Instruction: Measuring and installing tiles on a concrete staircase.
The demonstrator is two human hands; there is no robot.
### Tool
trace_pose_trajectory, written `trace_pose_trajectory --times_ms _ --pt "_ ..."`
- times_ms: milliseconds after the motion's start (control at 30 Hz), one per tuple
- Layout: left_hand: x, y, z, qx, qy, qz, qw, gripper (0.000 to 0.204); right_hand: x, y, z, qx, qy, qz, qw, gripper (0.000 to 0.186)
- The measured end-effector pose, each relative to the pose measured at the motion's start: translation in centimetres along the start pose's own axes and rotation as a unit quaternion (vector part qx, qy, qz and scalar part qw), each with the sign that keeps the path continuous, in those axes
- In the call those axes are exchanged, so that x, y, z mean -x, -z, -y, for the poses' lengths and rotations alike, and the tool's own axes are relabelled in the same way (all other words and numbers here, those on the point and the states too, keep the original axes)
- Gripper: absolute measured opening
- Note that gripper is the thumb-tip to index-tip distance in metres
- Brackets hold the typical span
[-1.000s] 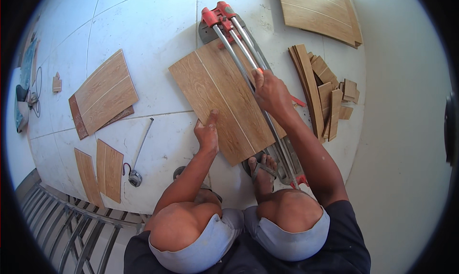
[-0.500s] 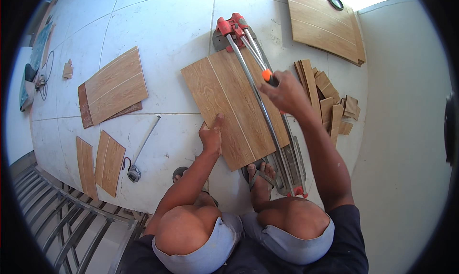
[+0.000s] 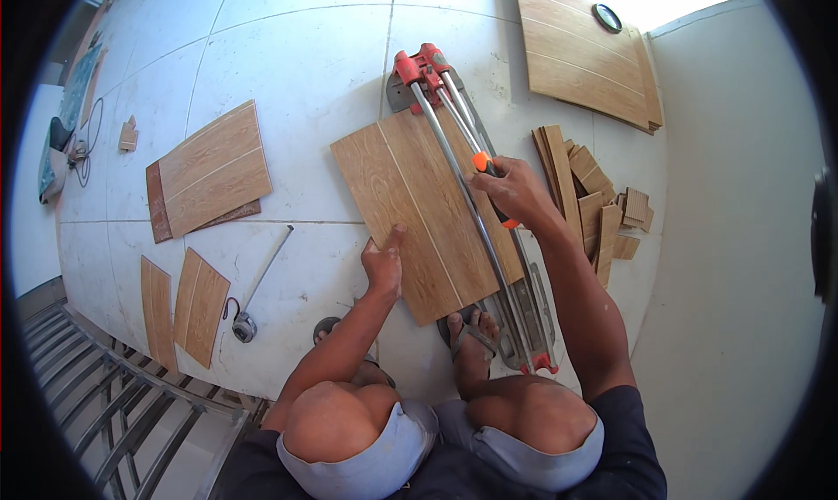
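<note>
A wood-look tile [image 3: 393, 186] with a pale stripe lies on a manual tile cutter, under its steel rails [image 3: 464, 181]. The cutter's red end piece [image 3: 421, 68] is at the far end. My right hand [image 3: 515, 193] is closed round the cutter's black and orange handle [image 3: 500, 212], above the tile's right part. At the tile's near left edge, my left hand [image 3: 383, 263] grips it, thumb on top; the fingers beneath are mostly hidden.
Offcuts [image 3: 592, 173] lie right of the cutter, near a tile stack [image 3: 576, 42] with a black ring [image 3: 607, 18]. On the left are more tiles [image 3: 218, 168], cut pieces [image 3: 201, 308] and an extended tape measure [image 3: 244, 327]. A metal railing [image 3: 131, 386] stands near left; a wall [image 3: 733, 238] right.
The whole scene sits slightly lower in the view. More of the handle's lower end shows beneath my right hand. My left hand keeps its place on the tile's edge.
</note>
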State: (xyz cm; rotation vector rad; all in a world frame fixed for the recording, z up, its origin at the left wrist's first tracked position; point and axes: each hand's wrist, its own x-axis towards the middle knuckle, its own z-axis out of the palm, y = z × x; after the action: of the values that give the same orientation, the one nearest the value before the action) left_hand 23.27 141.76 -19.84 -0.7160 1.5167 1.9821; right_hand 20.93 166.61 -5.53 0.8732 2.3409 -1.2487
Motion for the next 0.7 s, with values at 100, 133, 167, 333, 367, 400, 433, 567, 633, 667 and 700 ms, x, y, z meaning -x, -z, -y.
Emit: trace_pose_trajectory --times_ms 100,133,167,333,367,400,433,567,633,667,700 --pt "0.7 -0.8 -0.3 0.0 0.014 0.002 1.0 0.046 1.8 0.5 -0.3 0.193 0.098 -0.093 0.972 0.047" --pt "0.7 -0.7 -0.7 -0.002 0.013 -0.009 1.0 0.046 3.0 1.0 0.2 0.19 0.092 -0.095 0.973 0.047" --pt "0.6 -0.3 -0.6 -0.007 0.018 -0.006 1.0 0.046 5.0 1.6 0.8 0.2 0.066 -0.041 0.977 0.046" --pt "-0.4 0.9 0.1 0.01 -0.008 -0.001 1.0 0.045 17.4 2.2 -6.0 0.221 -0.01 0.036 0.975 0.042" --pt "-0.5 0.6 0.3 0.008 -0.004 0.003 1.0 0.045 19.9 2.7 -6.7 0.215 -0.075 0.082 0.97 0.042" --pt "-0.5 0.8 0.2 -0.014 -0.007 -0.002 1.0 0.045 22.2 2.9 -7.6 0.201 -0.137 0.13 0.961 0.043" --pt "-0.5 0.5 0.2 -0.032 -0.008 -0.004 0.999 0.045 24.8 2.9 -9.7 0.185 -0.175 0.146 0.956 0.043" --pt "-0.6 0.8 1.0 -0.034 0.005 0.01 0.999 0.047 32.3 1.1 -20.9 0.219 -0.266 0.236 0.909 0.042" --pt "-0.5 0.6 0.9 -0.018 0.009 -0.005 1.0 0.049 33.8 0.6 -24.2 0.206 -0.3 0.264 0.893 0.041" --pt "-0.3 0.5 0.6 -0.03 0.012 0.002 0.999 0.049 34.2 0.4 -25.9 0.203 -0.317 0.299 0.877 0.04" --pt "-0.2 0.3 0.3 -0.019 0.033 0.014 0.999 0.05 34.5 0.2 -27.4 0.192 -0.321 0.299 0.878 0.04"
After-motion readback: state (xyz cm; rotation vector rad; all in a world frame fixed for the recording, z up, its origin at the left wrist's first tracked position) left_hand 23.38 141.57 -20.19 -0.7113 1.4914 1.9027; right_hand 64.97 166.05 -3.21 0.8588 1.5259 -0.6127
